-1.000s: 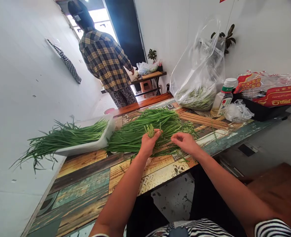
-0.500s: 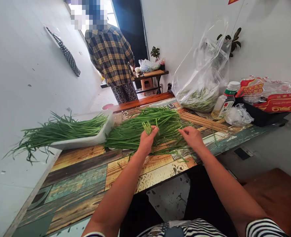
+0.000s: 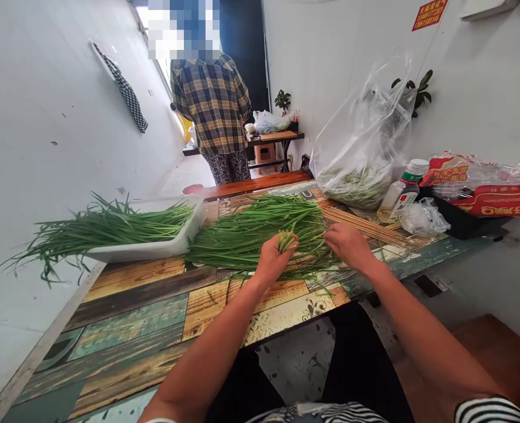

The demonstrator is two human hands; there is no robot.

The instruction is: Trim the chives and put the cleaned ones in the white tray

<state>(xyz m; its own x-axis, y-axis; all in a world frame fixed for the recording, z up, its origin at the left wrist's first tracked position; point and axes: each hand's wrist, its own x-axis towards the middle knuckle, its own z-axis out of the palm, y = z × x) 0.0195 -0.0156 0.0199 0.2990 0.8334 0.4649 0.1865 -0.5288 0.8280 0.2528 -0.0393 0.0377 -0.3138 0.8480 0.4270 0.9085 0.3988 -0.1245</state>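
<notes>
Wood-print tabletop (image 3: 127,311) under a heap of garlic chives (image 3: 251,235).
Left fingers (image 3: 281,251) pinched together on a small chive bunch (image 3: 287,239); right fingers (image 3: 335,235) loosely curled, touching the heap; white tray (image 3: 154,251) well left of them.

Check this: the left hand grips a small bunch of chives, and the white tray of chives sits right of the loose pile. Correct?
No: in the head view the white tray sits left of the loose pile, not right. The left hand does grip a small bunch of chives.

Co-worker's head (image 3: 184,29) pixelated, txt on red wall sign (image 3: 429,14) too small.
</notes>
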